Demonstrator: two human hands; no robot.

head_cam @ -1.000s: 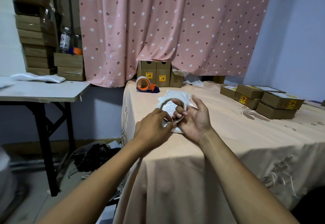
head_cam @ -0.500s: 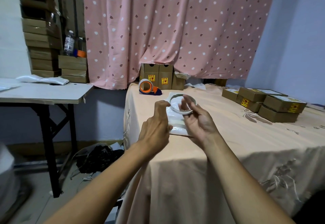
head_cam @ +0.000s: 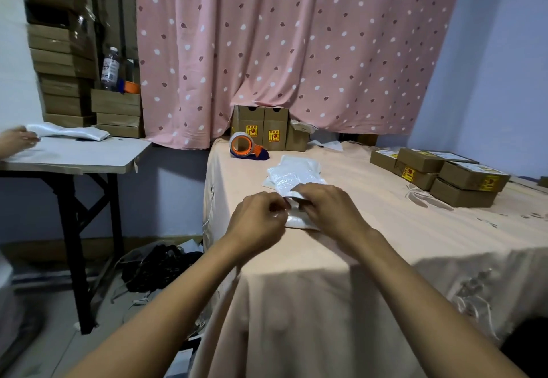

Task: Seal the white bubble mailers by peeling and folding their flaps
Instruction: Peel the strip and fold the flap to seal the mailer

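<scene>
Head view. Surface: table under peach cloth. Behind it, pink dotted curtain. Brown boxes at right, orange tape dispenser at far edge.
Hands: left hand and right hand, fingers curled, both pinching the top mailer's near end.
Task item: white bubble mailers, small glossy pile, flat on the table.

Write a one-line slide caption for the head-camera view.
On a peach tablecloth, the left hand and right hand pinch the near end of a white mailer; tape dispenser and brown boxes behind.
</scene>
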